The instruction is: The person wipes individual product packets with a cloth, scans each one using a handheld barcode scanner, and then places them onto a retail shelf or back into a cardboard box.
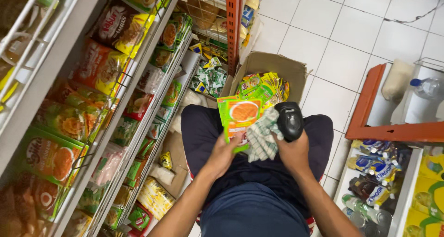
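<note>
The person sat or crouched in the aisle with knees apart, and the left hand (222,154) was closed on the lower edge of a flat green and orange plastic food packet (239,117), fingers wrapped round its bottom corner so the packet stood upright over the lap. The right hand (292,151) was clamped around the grip of a black handheld barcode scanner (289,120), and a green-and-white checked cloth (262,134) was pinched in the same hand, draped between scanner and packet. The packet was held just in front of an open brown cardboard box (273,63) on the white tiled floor (323,38), which held more green and yellow packets (261,85). Risk noted: the cloth hung across the face of the packet and near the scanner head, so it could probably block the scanner's view of the printed code. With two things in one hand, the right grip looked crowded; the cloth or the scanner might slip. The packet was held by one corner only, so it could flex or swing out of line. The stocked grey metal shelves (138,103) stood close on the left, and an elbow could knock a packet off.
</note>
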